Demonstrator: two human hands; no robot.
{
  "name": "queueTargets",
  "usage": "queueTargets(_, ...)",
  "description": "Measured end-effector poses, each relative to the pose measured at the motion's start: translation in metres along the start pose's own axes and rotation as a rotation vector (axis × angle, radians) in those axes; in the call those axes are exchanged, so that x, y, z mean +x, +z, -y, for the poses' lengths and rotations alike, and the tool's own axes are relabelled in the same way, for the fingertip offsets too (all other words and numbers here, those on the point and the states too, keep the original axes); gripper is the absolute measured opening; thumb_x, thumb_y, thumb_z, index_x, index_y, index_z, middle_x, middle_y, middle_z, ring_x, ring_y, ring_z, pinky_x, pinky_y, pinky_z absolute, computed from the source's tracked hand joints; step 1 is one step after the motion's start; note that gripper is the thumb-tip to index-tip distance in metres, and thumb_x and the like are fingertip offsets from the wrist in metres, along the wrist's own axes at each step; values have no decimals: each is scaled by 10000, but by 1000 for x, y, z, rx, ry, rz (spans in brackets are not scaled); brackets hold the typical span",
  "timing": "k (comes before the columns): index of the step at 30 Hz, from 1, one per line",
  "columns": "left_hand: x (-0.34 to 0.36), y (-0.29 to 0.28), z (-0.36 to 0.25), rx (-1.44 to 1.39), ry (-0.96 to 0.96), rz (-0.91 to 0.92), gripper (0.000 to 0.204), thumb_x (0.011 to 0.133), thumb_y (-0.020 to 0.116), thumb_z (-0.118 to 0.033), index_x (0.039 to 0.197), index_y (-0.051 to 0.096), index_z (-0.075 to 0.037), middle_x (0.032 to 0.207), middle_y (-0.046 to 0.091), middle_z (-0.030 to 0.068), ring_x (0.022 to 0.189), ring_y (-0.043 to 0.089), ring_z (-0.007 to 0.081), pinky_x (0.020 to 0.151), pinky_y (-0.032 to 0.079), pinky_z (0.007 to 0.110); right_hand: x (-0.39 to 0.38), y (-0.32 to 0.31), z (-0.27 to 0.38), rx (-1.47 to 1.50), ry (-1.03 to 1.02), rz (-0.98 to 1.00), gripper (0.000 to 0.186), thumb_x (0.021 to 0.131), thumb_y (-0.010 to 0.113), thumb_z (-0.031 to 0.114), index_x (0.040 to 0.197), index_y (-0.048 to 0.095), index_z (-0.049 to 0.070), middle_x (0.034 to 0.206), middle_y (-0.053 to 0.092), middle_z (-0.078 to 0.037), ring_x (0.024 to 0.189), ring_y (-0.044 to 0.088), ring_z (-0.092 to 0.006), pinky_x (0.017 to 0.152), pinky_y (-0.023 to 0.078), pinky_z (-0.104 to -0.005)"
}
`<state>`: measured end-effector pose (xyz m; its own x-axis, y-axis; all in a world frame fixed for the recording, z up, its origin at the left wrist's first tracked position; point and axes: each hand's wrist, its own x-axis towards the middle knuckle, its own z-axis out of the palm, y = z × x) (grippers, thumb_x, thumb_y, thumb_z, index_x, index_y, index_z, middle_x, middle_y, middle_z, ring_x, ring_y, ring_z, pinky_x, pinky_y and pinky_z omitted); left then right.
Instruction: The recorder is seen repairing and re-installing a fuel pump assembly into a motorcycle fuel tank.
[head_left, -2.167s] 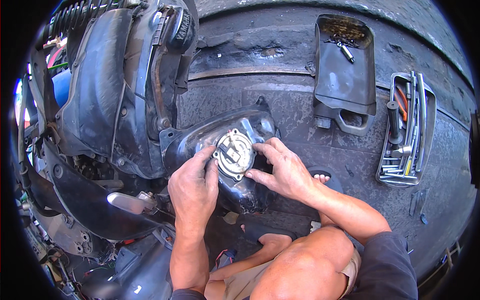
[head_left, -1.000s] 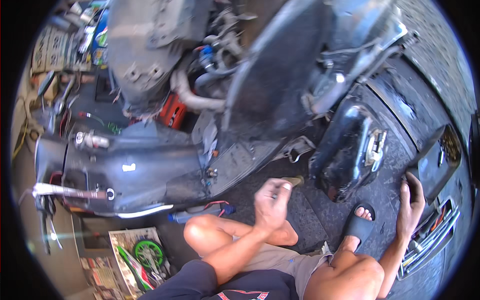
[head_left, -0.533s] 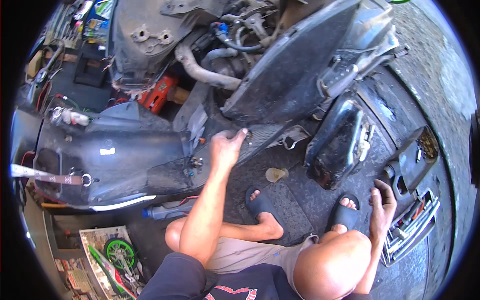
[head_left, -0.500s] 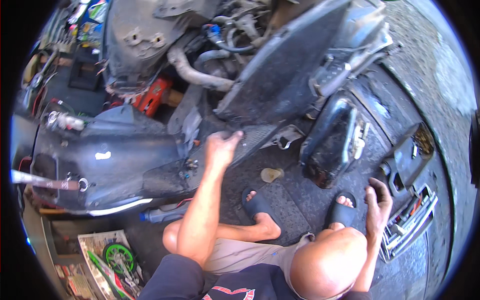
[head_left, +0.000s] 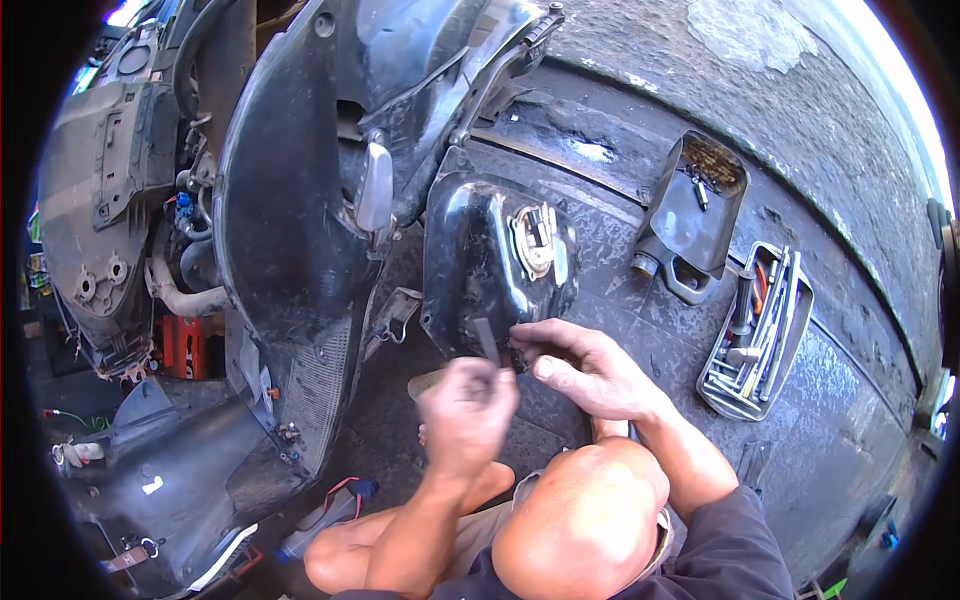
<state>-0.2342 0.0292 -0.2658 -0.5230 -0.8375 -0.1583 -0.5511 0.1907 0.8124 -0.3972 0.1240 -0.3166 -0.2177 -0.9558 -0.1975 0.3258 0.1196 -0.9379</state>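
A black fuel tank (head_left: 462,250) with a round metal fitting (head_left: 535,243) on its side stands on the dark floor in front of me. My left hand (head_left: 466,415), smeared by motion, is closed just below the tank's lower end. A thin grey flat strip (head_left: 486,340) juts up from its fingers. Close beside it, my right hand (head_left: 590,372) reaches the tank's lower corner from the right. Its index finger and thumb curl toward each other around a small dark spot, and what they pinch is too hidden to make out.
To the left stands a partly dismantled scooter with a large black body panel (head_left: 290,190) and ribbed footboard (head_left: 318,400). On the right lie a cut-open jug (head_left: 690,215) with small parts inside and a tray of tools (head_left: 757,335). A bottle (head_left: 322,520) lies lower left.
My view has swung to the right. The left hand has left the scooter's footboard for the tank's lower end, and the right hand has come from beside my knee to meet it.
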Motion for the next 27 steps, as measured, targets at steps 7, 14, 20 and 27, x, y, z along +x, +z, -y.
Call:
queueTargets(7, 21, 53, 14, -954, -377, 307, 269, 964, 609, -215, 1079, 668, 21, 878, 664, 90, 808, 603, 141, 746, 492, 317, -15, -25, -4, 190, 165, -454, 235, 1057, 546, 168, 1078, 702, -7, 929, 705, -42, 842, 626, -91, 768, 539, -272)
queueTargets(14, 29, 72, 6, -1697, -611, 334, 617, 1018, 378, -388, 1360, 529, 103, 1362, 578, 309, 1317, 540, 427, 1158, 415, 525, -32, -29, 23, -588, 7, -293, 248, 839, 749, 103, 1078, 719, 46, 774, 669, -121, 657, 651, -248, 637, 538, -358)
queueTargets(20, 26, 84, -2, -1655, -607, 337, 656, 1016, 355, -392, 1384, 509, 128, 1422, 531, 335, 1365, 500, 437, 1164, 405, 521, -26, -31, 4, -729, -140, -311, 246, 796, 774, 108, 1037, 732, 77, 848, 706, -156, 794, 705, -356, 694, 573, -428)
queueTargets(27, 19, 86, 9, -957, -509, 473, 366, 1088, 472, -276, 1163, 652, 34, 1001, 695, 118, 873, 655, 159, 775, 530, 273, -26, -34, 20, -495, -17, -381, 191, 874, 708, 72, 1061, 728, 43, 842, 729, -151, 714, 722, -285, 668, 570, -375)
